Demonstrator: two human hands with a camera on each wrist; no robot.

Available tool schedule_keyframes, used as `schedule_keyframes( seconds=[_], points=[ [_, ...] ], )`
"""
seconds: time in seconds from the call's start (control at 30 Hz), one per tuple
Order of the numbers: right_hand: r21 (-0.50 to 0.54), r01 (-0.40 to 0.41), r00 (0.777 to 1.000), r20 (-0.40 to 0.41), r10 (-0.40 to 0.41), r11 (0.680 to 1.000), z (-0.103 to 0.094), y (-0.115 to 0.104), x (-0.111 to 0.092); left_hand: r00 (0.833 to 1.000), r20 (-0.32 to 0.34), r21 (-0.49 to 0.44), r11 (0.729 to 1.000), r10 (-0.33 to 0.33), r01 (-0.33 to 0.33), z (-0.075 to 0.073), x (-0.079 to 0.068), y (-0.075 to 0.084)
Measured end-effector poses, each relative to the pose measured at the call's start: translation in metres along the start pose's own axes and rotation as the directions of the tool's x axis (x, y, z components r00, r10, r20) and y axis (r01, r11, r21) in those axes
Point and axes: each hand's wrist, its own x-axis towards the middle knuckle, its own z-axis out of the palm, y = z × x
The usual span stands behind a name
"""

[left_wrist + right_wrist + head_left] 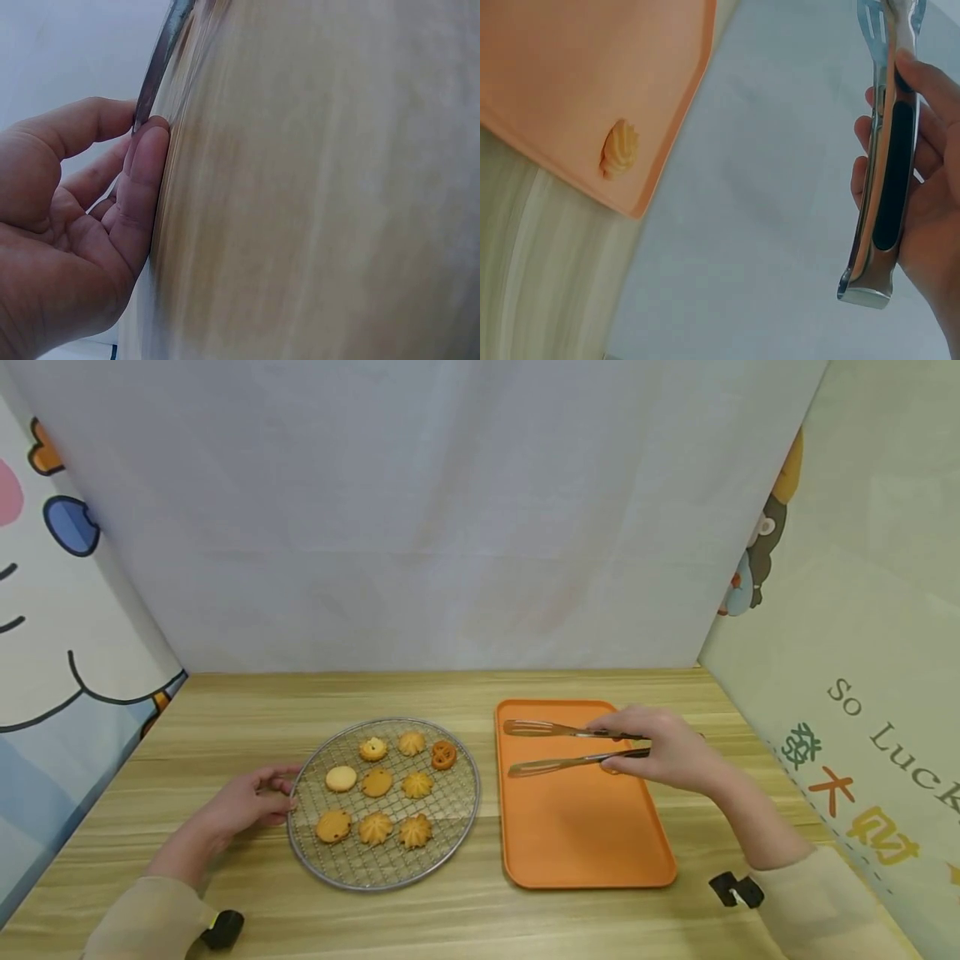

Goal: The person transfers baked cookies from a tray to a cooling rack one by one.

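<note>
My left hand [243,802] is at the left rim of a round wire rack [366,887]; in the left wrist view its thumb and forefinger pinch the metal rim [159,67]. Small cookies lie in rows on the rack, among them a pale round cookie [341,778], a pretzel-shaped cookie [443,755] and a swirled cookie [415,831]. Above the orange tray [577,843], my right hand [667,747] grips metal tongs [551,766] by their dark-inset handles. The tongs' arms are spread, with nothing between their slotted tips. One ridged cookie [620,150] lies near a tray corner, partly hidden by the hand in the head view.
The rack and tray stand side by side on a wood-grain table [247,706], with a narrow gap between them. A pale cloth backdrop [450,527] rises behind the table. Printed panels stand at the left and right.
</note>
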Motion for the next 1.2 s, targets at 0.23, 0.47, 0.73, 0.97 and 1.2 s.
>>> schedule_keyframes(
  seconds=[0.23, 0.47, 0.73, 0.97, 1.2],
  points=[
    [-0.031, -0.004, 1.000, -0.021, 0.003, 1.000, -0.007, 0.020, -0.019, 1.000, -0.001, -0.002, 1.000, 0.003, -0.003, 0.000, 0.000, 0.000],
    [-0.027, -0.017, 0.999, -0.035, 0.016, 0.999, -0.012, 0.035, -0.037, 1.000, 0.006, -0.003, 1.000, 0.002, -0.002, -0.001, 0.001, 0.000],
    [-0.028, -0.077, 0.997, -0.009, 0.077, 0.997, -0.018, 0.054, -0.061, 1.000, 0.009, 0.001, 1.000, 0.003, -0.003, -0.001, 0.001, 0.000],
    [-0.120, -0.165, 0.986, -0.005, 0.166, 0.979, -0.022, 0.067, -0.080, 1.000, 0.004, -0.011, 1.000, 0.003, -0.003, -0.001, 0.001, -0.002],
    [-0.161, -0.195, 0.980, 0.001, 0.198, 0.967, -0.020, 0.077, -0.092, 1.000, 0.001, -0.005, 1.000, 0.004, -0.004, -0.001, 0.002, -0.002]
  ],
)
